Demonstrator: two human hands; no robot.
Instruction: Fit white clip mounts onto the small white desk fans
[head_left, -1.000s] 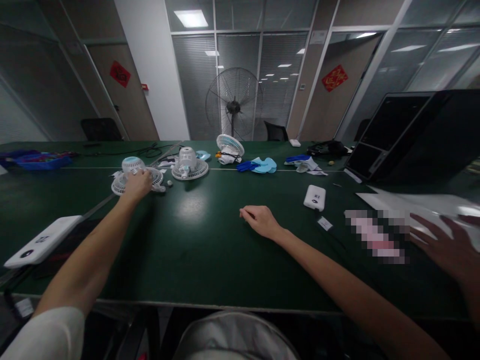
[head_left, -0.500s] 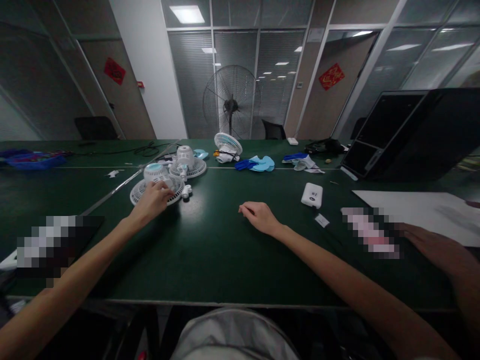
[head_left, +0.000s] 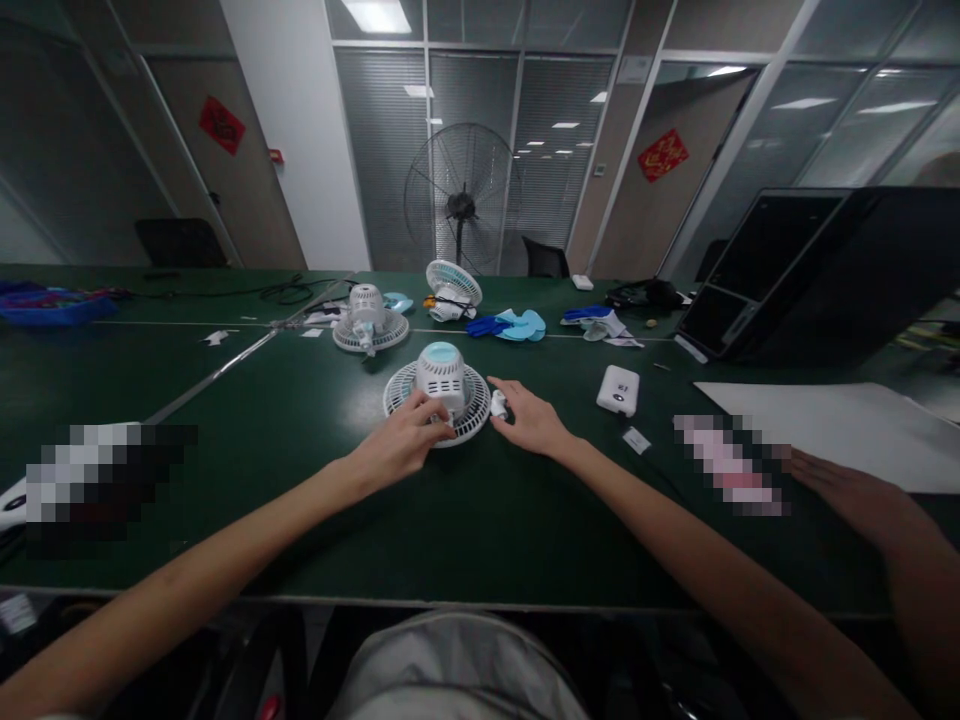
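Observation:
A white fan head [head_left: 441, 375] with a pale blue cap lies grille-down on the green table in front of me. My left hand [head_left: 409, 432] is closed on the near side of its motor housing, the fingertips partly hidden there. At the right edge of the grille is a small white plastic part [head_left: 499, 404]. My right hand [head_left: 529, 415] has its thumb and fingers around that part, in a loose pinch. A second white fan head [head_left: 367, 318] lies grille-down farther back on the left.
Behind stand another small fan [head_left: 453, 290], blue fan blades [head_left: 521, 325] and gloves [head_left: 596, 320]. A white box-shaped device [head_left: 619, 390] lies to the right. Another person's hand [head_left: 847, 490] rests by a white board [head_left: 840, 410]. A black cabinet [head_left: 810, 270] stands at far right.
My left hand has brought the fan head rightward from the left to the middle. The small white part has shifted right too. My right hand has opened from a curl around that part.

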